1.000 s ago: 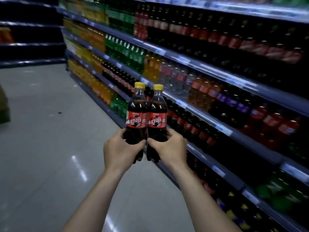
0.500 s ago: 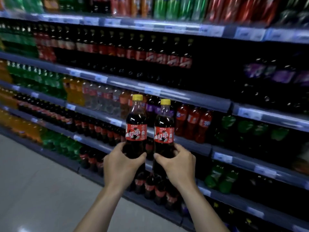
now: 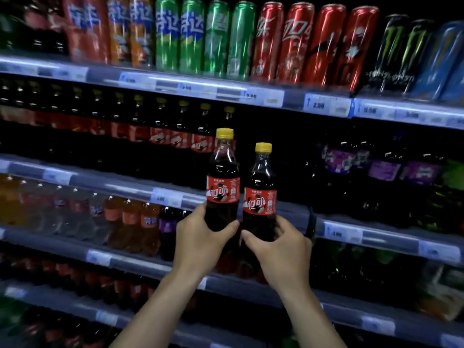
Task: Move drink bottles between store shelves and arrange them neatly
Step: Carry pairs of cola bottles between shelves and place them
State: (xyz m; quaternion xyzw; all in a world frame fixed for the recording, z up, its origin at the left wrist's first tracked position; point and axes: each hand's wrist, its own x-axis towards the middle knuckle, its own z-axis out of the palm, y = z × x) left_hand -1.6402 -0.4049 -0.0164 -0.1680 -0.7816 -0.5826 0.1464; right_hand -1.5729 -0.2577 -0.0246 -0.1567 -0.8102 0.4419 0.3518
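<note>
I hold two cola bottles upright in front of the shelves, each with a yellow cap and a red label. My left hand [image 3: 200, 243] grips the left cola bottle [image 3: 222, 182] around its lower body. My right hand [image 3: 282, 252] grips the right cola bottle [image 3: 261, 189], which sits slightly lower. The bottles are side by side, almost touching. Behind them, a row of matching yellow-capped cola bottles [image 3: 160, 136] fills the second shelf up to a dark gap [image 3: 276, 146] right of the row.
Tall cans [image 3: 216, 38] in orange, green, red and black stand on the top shelf. Purple-labelled bottles [image 3: 381, 169] sit right of the gap. Orange and clear soda bottles [image 3: 130, 219] fill the shelf below. Price-tag rails [image 3: 324, 105] edge each shelf.
The view has swung from the aisle to face the shelves and moved closer. Both bottles rose with my hands, the left one now higher, in front of the cola shelf.
</note>
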